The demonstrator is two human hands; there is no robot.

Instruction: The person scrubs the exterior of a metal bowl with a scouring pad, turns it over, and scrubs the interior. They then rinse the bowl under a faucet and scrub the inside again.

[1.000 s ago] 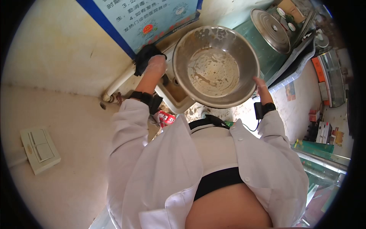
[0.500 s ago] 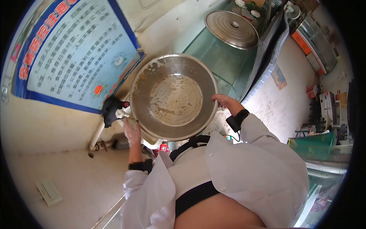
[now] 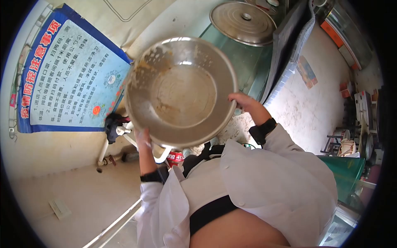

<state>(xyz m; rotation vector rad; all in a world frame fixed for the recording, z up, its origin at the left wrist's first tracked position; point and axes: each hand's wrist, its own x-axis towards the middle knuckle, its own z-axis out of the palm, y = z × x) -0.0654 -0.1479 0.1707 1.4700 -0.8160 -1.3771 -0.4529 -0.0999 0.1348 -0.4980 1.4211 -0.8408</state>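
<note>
A large round metal basin [image 3: 186, 93] is held up in front of me, its inside facing me and tilted. Brownish residue and wet spots mark its bottom and upper left wall. My right hand [image 3: 247, 105] grips the rim on the right, thumb on the near side and fingers behind. My left hand [image 3: 143, 142] is at the lower left rim, its fingers partly hidden behind the basin and whitish on the skin. Close to that hand, a white tap [image 3: 123, 130] with a black covering sticks out from the wall.
A round metal lid [image 3: 244, 22] lies on a green glass-topped counter [image 3: 223, 45] beyond the basin. Grey fabric [image 3: 289, 49] hangs along the counter's right edge. A blue-bordered poster [image 3: 74, 74] covers the left wall. Below the basin stands a red container [image 3: 174, 158].
The basin has moved up and a little left, tilting more. My left hand has come from beside the tap onto its rim. My right hand keeps its grip.
</note>
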